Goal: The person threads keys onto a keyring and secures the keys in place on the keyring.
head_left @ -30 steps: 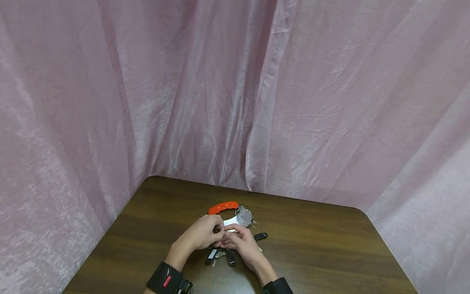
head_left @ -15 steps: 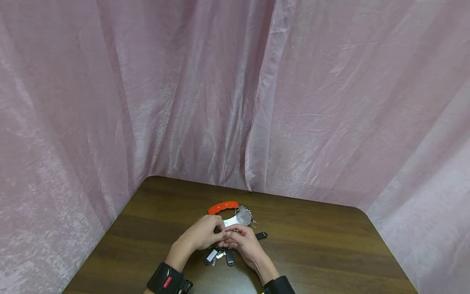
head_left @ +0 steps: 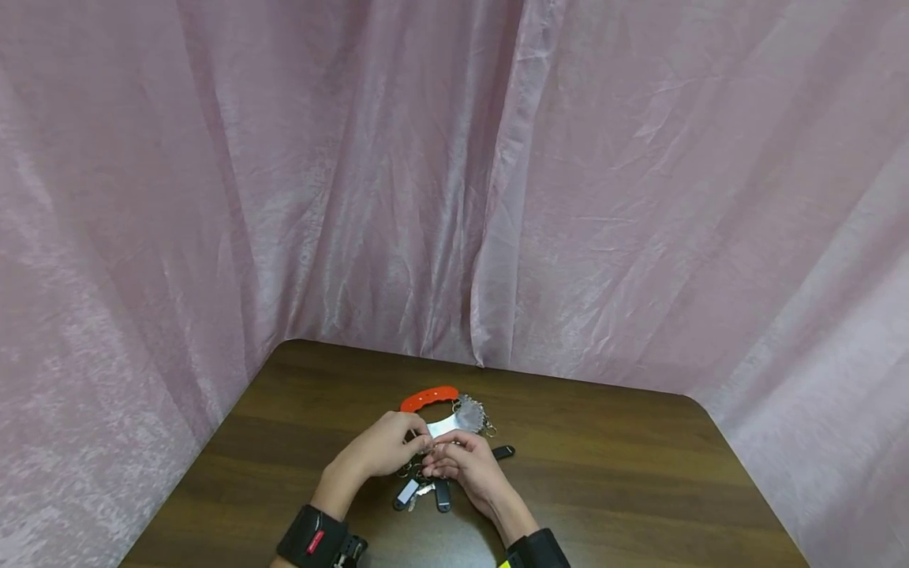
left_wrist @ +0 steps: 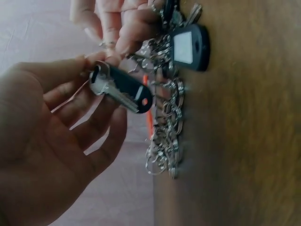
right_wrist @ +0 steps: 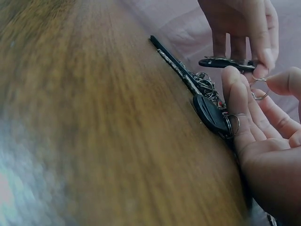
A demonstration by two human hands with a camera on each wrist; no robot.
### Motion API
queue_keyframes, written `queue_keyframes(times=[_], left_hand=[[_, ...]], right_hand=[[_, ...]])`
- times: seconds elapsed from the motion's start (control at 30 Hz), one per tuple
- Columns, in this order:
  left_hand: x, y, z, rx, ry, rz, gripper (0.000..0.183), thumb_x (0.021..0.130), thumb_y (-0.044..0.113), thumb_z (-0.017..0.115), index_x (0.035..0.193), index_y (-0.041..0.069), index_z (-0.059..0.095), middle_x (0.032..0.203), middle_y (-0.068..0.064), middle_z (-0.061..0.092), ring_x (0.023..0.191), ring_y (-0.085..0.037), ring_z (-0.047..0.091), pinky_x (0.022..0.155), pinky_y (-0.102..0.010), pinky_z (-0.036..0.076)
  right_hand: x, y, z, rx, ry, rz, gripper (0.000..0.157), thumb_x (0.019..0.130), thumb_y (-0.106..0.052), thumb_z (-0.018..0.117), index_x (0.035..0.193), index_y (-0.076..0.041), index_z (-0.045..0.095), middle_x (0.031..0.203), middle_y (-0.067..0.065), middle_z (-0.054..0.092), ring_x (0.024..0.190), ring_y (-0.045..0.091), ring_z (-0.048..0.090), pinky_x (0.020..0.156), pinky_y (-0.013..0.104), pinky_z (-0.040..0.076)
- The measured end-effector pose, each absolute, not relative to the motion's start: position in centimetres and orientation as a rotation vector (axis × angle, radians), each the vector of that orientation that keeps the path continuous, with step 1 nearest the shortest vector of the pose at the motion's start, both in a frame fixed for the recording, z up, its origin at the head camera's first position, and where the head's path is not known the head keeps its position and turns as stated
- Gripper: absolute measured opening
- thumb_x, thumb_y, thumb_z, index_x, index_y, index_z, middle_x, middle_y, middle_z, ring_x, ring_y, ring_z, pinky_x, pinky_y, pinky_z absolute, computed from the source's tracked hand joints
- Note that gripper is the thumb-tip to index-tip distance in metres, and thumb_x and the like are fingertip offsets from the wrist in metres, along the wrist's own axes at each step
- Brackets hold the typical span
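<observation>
Fingertips of my left hand (head_left: 384, 444) pinch a black key tag (left_wrist: 123, 82), with a silver key (left_wrist: 115, 93) lying against it. My right hand (head_left: 469, 471) meets the left and pinches a thin metal split ring (right_wrist: 261, 97) between thumb and finger. Whether this ring joins the tag is hard to tell. Beneath the hands are more black key tags (head_left: 443, 495) with keys (head_left: 423, 491). Just beyond lies a key holder with an orange grip (head_left: 429, 397) and a shiny metal plate (head_left: 469, 416); the hands partly hide it.
Several small rings (left_wrist: 167, 127) cluster along the plate's edge. Another black tag (head_left: 503, 452) lies right of the right hand. The brown wooden table (head_left: 604, 457) has rounded far corners, and a pink curtain (head_left: 398, 197) hangs behind it.
Both hands stay together over the keys with only slight finger movement. The head view has shifted a little, and the left wrist sits slightly further left.
</observation>
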State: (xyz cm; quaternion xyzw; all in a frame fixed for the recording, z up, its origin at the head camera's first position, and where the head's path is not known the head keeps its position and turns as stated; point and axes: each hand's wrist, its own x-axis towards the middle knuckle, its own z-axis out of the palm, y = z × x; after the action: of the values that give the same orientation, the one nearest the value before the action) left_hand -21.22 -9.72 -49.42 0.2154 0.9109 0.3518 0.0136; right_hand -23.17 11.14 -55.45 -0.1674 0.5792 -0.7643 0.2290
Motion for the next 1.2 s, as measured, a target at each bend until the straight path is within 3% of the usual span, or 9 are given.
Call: queue_keyframes(times=[0.33, 0.63, 0.97, 1.2], left_hand=[[-21.4, -10.3, -49.1, 0.654, 2.8, 1.083, 0.009, 0.095, 0.014, 0.08, 0.091, 0.021, 0.079, 0.084, 0.015, 0.071, 0.078, -0.009, 0.061, 0.072, -0.032, 0.05], [-20.6, -9.7, -48.2, 0.771, 2.901, 0.907, 0.011, 0.093, 0.009, 0.08, 0.087, 0.017, 0.077, 0.082, 0.011, 0.068, 0.074, -0.006, 0.058, 0.07, -0.032, 0.049], [-20.5, -9.1, -48.2, 0.751, 2.959, 0.846, 0.01, 0.092, 0.014, 0.083, 0.086, 0.02, 0.078, 0.081, 0.014, 0.065, 0.07, -0.006, 0.053, 0.068, -0.03, 0.046], [-20.4, -9.0, -48.2, 0.717, 2.947, 0.845, 0.008, 0.091, 0.015, 0.084, 0.087, 0.021, 0.079, 0.083, 0.014, 0.067, 0.072, -0.007, 0.054, 0.07, -0.032, 0.047]], right_hand=[[-23.3, 11.0, -55.3, -0.417, 1.611, -2.093, 0.019, 0.101, -0.002, 0.058, 0.113, 0.012, 0.063, 0.092, 0.016, 0.075, 0.079, 0.022, 0.075, 0.076, 0.031, 0.06], [-23.4, 10.9, -55.3, -0.415, 1.619, -2.097, 0.015, 0.101, -0.002, 0.061, 0.111, 0.009, 0.062, 0.09, 0.015, 0.074, 0.077, 0.021, 0.074, 0.074, 0.03, 0.06], [-23.0, 10.9, -55.1, -0.434, 1.623, -2.125, 0.005, 0.101, -0.004, 0.064, 0.104, 0.0, 0.063, 0.086, 0.011, 0.072, 0.072, 0.019, 0.073, 0.07, 0.028, 0.059], [-23.0, 11.0, -55.4, -0.452, 1.627, -2.132, 0.007, 0.101, -0.003, 0.064, 0.106, 0.003, 0.063, 0.086, 0.011, 0.073, 0.071, 0.018, 0.073, 0.07, 0.029, 0.06]])
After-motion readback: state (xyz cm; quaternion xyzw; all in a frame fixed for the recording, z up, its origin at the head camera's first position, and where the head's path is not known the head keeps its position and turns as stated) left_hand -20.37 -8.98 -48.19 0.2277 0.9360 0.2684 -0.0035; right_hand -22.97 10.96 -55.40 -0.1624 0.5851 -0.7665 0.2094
